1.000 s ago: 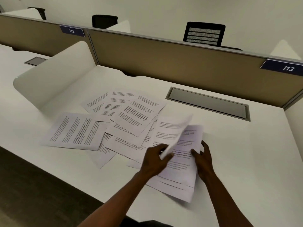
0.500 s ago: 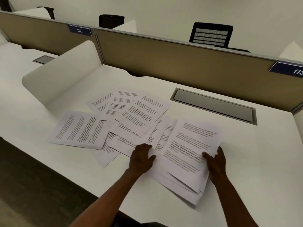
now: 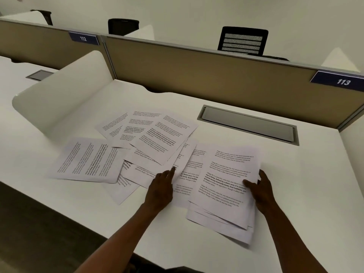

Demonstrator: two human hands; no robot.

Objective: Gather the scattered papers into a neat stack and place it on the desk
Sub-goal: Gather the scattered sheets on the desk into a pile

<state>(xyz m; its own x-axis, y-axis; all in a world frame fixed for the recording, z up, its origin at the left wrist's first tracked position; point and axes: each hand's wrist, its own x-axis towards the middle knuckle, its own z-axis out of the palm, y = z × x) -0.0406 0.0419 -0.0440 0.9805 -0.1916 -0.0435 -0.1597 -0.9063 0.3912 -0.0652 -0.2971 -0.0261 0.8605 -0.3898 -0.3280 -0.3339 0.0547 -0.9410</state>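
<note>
Several printed white sheets [image 3: 157, 138] lie scattered and overlapping on the white desk [image 3: 307, 194]. One sheet [image 3: 86, 160] lies apart at the left. A loose stack [image 3: 222, 194] of several sheets sits at the right, its edges uneven. My right hand [image 3: 260, 190] grips the stack's right edge, thumb on top. My left hand [image 3: 161, 188] lies flat with straight fingers on the overlapping sheets just left of the stack.
A grey cable hatch [image 3: 248, 125] is set into the desk behind the papers. A tan partition [image 3: 197, 75] with labels 112 and 113 closes the back. A white curved divider [image 3: 59, 99] stands at the left. The desk's front edge runs below my arms.
The sheet my left hand held a second ago now lies on top of the stack. My left hand has moved left and further out onto the scattered sheets. My right hand stays on the stack's edge.
</note>
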